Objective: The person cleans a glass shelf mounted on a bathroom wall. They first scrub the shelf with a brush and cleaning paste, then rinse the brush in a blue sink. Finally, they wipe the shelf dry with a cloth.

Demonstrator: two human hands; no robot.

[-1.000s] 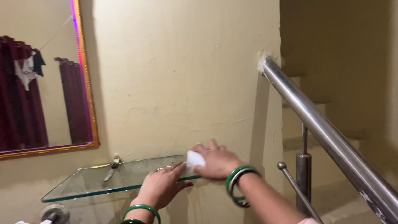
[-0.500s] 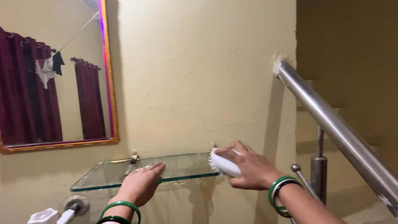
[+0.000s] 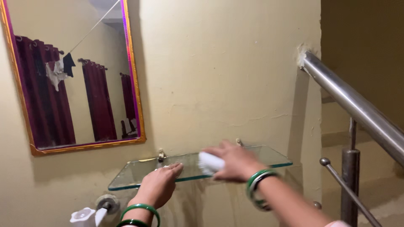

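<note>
Brush [image 3: 209, 162] clasped in right hand [image 3: 235, 164], long axis along shelf [image 3: 269, 156]. Left hand [image 3: 159, 185] flat, gripping nothing, resting on front edge just left of brush.

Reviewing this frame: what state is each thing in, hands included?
Left hand: flat, palm down on the shelf's front edge.
Right hand: closed around the brush, motion-blurred.
White brush: gripped, on the glass.
Glass shelf: wall-mounted, level.
Mirror: hanging, reflecting curtains.
Steel handrail: fixed, sloping.

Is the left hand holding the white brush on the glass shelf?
No, the white brush is in the right hand, while the left hand rests flat on the front edge of the glass shelf.
</note>
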